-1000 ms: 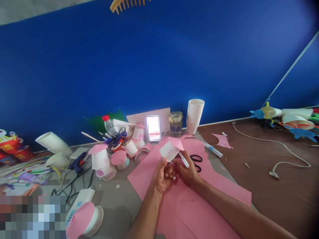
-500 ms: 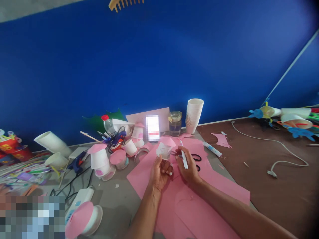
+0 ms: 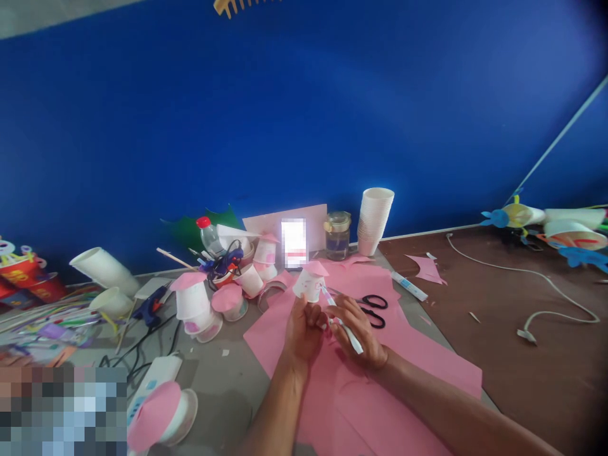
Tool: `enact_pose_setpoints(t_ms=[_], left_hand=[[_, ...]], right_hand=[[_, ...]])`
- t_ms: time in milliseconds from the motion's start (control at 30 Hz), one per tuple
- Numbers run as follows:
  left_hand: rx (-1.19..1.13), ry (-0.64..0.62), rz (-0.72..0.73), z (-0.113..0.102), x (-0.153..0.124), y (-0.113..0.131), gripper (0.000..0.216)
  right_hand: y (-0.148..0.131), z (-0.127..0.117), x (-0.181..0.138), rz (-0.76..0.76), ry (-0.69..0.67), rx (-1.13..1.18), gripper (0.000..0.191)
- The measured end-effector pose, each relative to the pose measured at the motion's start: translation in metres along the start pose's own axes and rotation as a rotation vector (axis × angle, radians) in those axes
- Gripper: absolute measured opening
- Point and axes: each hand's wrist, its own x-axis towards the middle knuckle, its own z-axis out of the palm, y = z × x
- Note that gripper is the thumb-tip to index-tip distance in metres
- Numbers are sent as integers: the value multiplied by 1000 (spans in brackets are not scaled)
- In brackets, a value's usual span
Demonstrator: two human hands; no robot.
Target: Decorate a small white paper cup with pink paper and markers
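Observation:
My left hand (image 3: 304,332) is closed on a white paper cup (image 3: 308,286), which is upside down with a pink paper top (image 3: 313,271) and faint pink marks on its side. In my right hand (image 3: 356,332) is a white marker (image 3: 350,337), its tip at the side of the cup. Both hands are above pink paper sheets (image 3: 413,373). Black-handled scissors (image 3: 375,303) lie on the pink paper just beyond my right hand; their blades are partly hidden.
Pink-topped paper cups (image 3: 192,297) stand to the left, near a glue gun (image 3: 152,307) and a power strip (image 3: 156,377). Behind are a glass jar (image 3: 337,237) and a stack of paper cups (image 3: 375,221). A glue tube (image 3: 409,286) and a white cable (image 3: 532,272) lie right.
The marker tip has moved to the cup's side, and the marker has tilted with its back end lower. The cup has turned more upright. More of the scissors shows.

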Motion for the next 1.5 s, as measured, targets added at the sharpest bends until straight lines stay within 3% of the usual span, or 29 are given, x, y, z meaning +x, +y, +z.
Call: enact_pose_setpoints(t_ms=[433,1267,1500], left_hand=[[19,-29,38,2,0,-4,44],[46,-1,26,0,2,-1,53],[44,-3,50,1,2,-2,50]], right_hand=[[9,5,-5,-20,-34,-43,27],[2,1,1,23,-19,-26,20],[0,1,1,-31,-64,-2,23]])
